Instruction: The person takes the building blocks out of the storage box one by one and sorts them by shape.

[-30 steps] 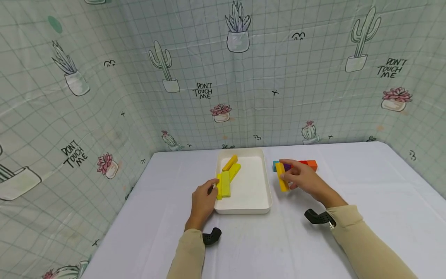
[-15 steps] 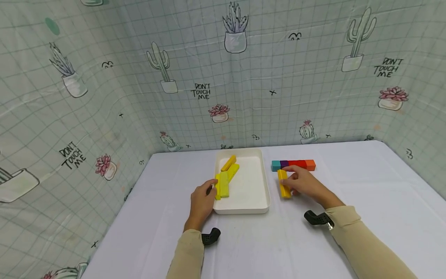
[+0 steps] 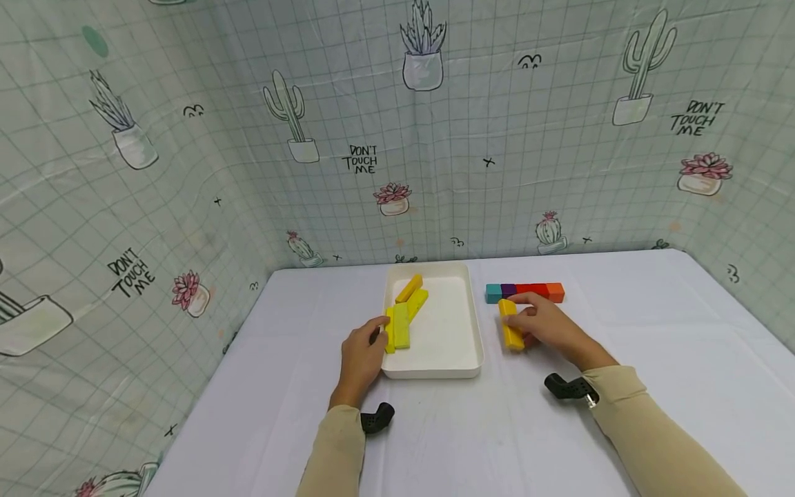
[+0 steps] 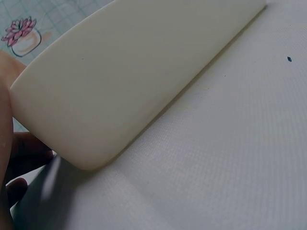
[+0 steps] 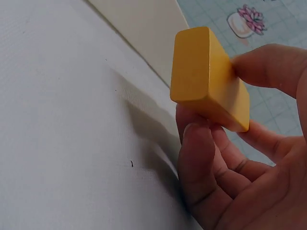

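Observation:
My right hand [image 3: 554, 331] pinches a yellow-orange rectangular block [image 3: 511, 323] just right of the white tray [image 3: 444, 335]. In the right wrist view the block [image 5: 206, 72] is held between thumb and fingers, above the white cloth. My left hand [image 3: 361, 360] grips the tray's left wall near its front corner; in the left wrist view, fingers [image 4: 29, 148] show beside that wall [image 4: 120, 76]. Several yellow and yellow-green blocks [image 3: 401, 326] lie along the tray's left side, one of them [image 3: 409, 288] slanted near the back.
Behind my right hand a row of blocks lies on the table [image 3: 435, 442]: teal [image 3: 493, 294], purple [image 3: 508, 290], red [image 3: 528, 288] and orange [image 3: 555, 293]. A patterned cloth [image 3: 459, 138] hangs behind the table and at its sides.
My right hand has lowered the yellow-orange block and brought it slightly nearer and to the right, uncovering the teal and purple blocks. My left hand stays at the tray.

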Demonstrator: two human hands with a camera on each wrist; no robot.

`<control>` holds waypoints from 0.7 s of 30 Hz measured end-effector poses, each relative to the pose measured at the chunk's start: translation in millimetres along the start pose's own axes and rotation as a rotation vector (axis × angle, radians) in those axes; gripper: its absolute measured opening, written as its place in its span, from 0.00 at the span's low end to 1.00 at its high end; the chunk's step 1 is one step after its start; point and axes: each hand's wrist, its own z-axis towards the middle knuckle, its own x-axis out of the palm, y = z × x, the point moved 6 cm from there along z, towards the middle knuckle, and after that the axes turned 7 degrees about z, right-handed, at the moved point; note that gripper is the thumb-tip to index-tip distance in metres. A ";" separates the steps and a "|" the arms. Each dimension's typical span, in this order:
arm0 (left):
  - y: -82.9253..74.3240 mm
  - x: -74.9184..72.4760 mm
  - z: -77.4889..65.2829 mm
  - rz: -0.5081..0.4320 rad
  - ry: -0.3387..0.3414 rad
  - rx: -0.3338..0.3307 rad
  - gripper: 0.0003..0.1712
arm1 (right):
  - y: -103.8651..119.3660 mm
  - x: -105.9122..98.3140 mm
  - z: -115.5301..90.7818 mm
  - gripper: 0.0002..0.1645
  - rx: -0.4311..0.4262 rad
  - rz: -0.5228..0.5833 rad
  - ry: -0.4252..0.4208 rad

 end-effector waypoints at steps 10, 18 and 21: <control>-1.8 -0.5 -0.4 -0.006 0.011 -0.006 0.20 | -3.4 -0.1 0.2 0.42 0.010 -0.006 -0.012; 0.7 -0.4 1.9 -0.002 0.005 -0.005 0.20 | 0.8 11.1 6.7 0.33 -0.052 -0.078 0.017; 1.0 -0.2 0.9 -0.002 0.004 -0.006 0.20 | 1.4 13.3 6.4 0.33 -0.061 -0.130 0.013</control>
